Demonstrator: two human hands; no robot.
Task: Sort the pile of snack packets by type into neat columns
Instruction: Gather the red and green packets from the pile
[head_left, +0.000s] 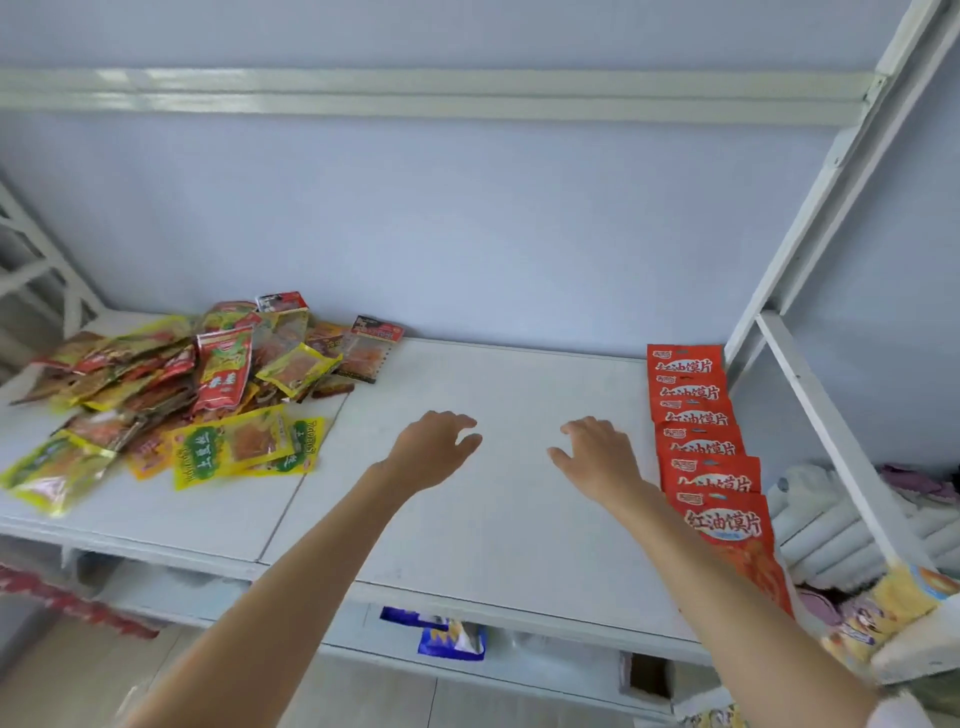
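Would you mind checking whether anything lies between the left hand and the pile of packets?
Nothing visible does. The left hand hovers empty over bare shelf, and the pile lies to its left with only open surface between.

A loose pile of snack packets (171, 395) lies heaped at the far left of the tabletop (498, 499), mixing yellow-green, red and clear-windowed wrappers that overlap at all angles. Along the right edge, six red packets (704, 441) lie face up in one overlapping column, running from the wall toward the near edge.
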